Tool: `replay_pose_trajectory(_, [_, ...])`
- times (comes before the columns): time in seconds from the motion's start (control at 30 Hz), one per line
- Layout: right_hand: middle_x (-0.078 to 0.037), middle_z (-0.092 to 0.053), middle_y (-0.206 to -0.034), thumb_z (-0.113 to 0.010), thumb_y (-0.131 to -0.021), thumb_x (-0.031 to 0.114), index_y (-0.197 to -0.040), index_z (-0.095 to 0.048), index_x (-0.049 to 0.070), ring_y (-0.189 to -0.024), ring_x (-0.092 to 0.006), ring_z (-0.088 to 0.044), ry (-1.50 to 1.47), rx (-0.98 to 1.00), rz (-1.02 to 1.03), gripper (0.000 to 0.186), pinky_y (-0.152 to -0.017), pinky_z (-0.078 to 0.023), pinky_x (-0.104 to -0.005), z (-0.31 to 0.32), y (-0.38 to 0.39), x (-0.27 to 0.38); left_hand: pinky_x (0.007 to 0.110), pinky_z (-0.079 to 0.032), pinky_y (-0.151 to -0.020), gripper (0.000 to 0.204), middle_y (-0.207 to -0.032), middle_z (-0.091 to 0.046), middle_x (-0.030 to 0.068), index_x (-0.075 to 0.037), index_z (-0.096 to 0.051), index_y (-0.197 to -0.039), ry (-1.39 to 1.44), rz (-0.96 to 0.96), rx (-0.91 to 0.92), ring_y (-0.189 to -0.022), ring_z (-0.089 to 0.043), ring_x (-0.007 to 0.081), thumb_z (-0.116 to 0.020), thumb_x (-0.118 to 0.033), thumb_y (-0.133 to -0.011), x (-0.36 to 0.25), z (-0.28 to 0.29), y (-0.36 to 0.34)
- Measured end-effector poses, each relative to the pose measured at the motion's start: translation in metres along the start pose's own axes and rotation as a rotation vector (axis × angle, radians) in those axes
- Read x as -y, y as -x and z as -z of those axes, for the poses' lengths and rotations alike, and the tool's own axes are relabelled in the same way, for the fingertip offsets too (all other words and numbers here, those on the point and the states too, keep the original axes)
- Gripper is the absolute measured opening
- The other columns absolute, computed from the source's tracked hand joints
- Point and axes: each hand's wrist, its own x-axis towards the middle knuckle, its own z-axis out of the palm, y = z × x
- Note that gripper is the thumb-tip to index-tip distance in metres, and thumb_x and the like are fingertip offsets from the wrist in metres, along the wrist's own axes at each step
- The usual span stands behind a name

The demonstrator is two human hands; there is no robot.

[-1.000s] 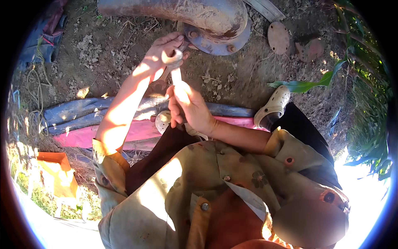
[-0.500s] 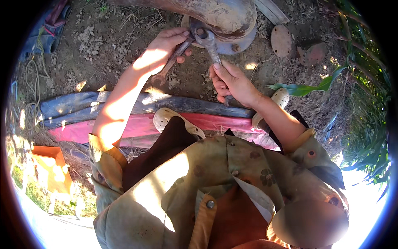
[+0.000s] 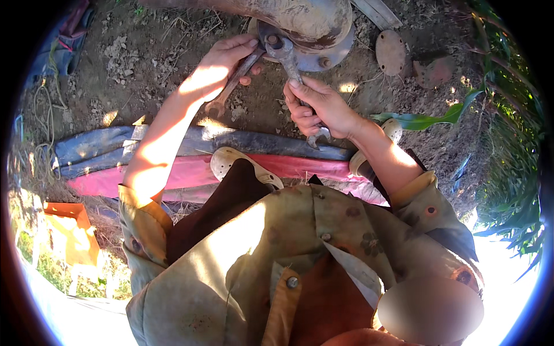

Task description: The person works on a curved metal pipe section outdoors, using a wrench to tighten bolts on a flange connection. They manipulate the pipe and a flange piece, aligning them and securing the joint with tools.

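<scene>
A rusty pipe (image 3: 317,20) ends at a grey bolted flange (image 3: 341,52) at the top of the head view. My left hand (image 3: 222,63) is closed around a rust-brown spanner (image 3: 233,87), whose upper end lies against the flange beside a bolt (image 3: 272,40). A second, greyer spanner (image 3: 290,64) is gripped in my right hand (image 3: 319,107). Its upper jaw sits at that same bolt, and its open lower jaw shows below my fingers. Another bolt (image 3: 325,61) sticks up from the flange's near right edge.
Blue and pink flattened hoses (image 3: 283,149) lie across the soil before my clog-like shoes (image 3: 228,163). Right of the flange are a rusty oval plate (image 3: 390,53) and a flat brownish piece (image 3: 434,73). Leafy plants (image 3: 513,138) line the right; an orange box (image 3: 72,230) stands at left.
My right hand and its spanner have swung slightly left, and the spanner's lower jaw now shows more. My left hand stays on its spanner. The whole view has shifted a little.
</scene>
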Motion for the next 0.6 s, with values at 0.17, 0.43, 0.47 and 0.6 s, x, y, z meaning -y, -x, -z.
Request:
replay_pose_trajectory(0.17, [0.002,-0.035,-0.059,-0.036,-0.098,0.038,-0.088,-0.044,0.009,-0.044,-0.0044,-0.032,0.099,-0.085,0.148,0.032,-0.039,-0.035,-0.021,-0.003,-0.004,-0.013,0.022,-0.042,-0.047,0.028,-0.084,-0.055,0.0041,-0.001,-0.047,-0.118,0.01,-0.01,-0.016,-0.068,-0.054,0.0123,-0.047,-0.018,-0.095,0.001,-0.003,0.001])
replay_pose_trajectory(0.43, [0.004,-0.028,-0.057,-0.035,-0.098,0.039,-0.086,-0.042,0.008,-0.044,-0.0036,-0.026,0.063,-0.02,0.02,0.034,-0.039,-0.033,-0.0214,-0.001,0.0,0.001,0.021,-0.045,-0.051,0.031,-0.095,-0.056,0.003,0.0,-0.049,-0.12,0.026,-0.027,0.099,-0.073,-0.054,0.0092,-0.047,-0.018,-0.094,0.002,0.006,0.002])
replay_pose_trajectory(0.47, [0.004,-0.028,-0.058,-0.035,-0.098,0.039,-0.085,-0.041,0.008,-0.044,-0.0036,-0.026,0.088,-0.006,0.028,0.034,-0.039,-0.033,-0.0215,0.004,-0.004,-0.002,0.021,-0.044,-0.05,0.031,-0.095,-0.055,0.003,0.0,-0.049,-0.12,0.056,-0.014,0.117,-0.073,-0.054,0.0094,-0.047,-0.018,-0.094,0.003,0.008,0.0])
replay_pose_trajectory(0.6, [0.004,-0.027,-0.058,-0.036,-0.098,0.04,-0.084,-0.04,0.008,-0.043,-0.0041,-0.026,0.104,0.021,0.001,0.035,-0.04,-0.032,-0.0217,0.006,-0.005,0.0,0.02,-0.04,-0.048,0.031,-0.092,-0.054,0.0026,0.001,-0.048,-0.12,0.174,0.012,0.165,-0.071,-0.05,0.0099,-0.047,-0.017,-0.094,0.01,0.012,-0.001])
